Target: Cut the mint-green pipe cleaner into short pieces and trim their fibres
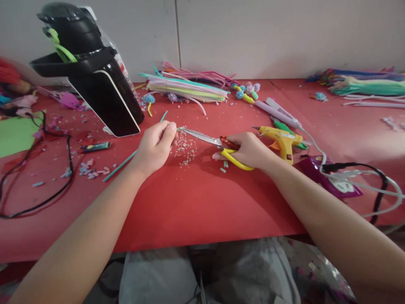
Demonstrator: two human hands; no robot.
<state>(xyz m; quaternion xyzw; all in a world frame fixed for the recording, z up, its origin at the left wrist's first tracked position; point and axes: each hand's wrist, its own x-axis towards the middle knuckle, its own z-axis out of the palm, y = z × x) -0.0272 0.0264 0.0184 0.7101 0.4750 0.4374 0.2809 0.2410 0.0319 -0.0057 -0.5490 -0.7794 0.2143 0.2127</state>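
Note:
My right hand (249,147) grips scissors (202,136) with one yellow and one red handle, fingers wrapped around them. Their blades point left over the red-covered table and look nearly closed. My left hand (155,145) pinches a short green piece of pipe cleaner (179,129) between thumb and fingers; only its tip shows, right at the scissor points. Below the blades lies a scatter of pale fuzz clippings (186,153). Short green cut pieces (223,170) rest just under my right hand. A teal pipe cleaner (119,166) lies by my left wrist, partly hidden behind it.
A black tumbler (123,84) with a phone (106,103) leaning on it stands at the left. Bundled pipe cleaners (193,88) lie at the back. To the right are a yellow glue gun (281,139), a lilac heating tool (276,113) and white cables (319,147). A black cord (71,162) loops at left.

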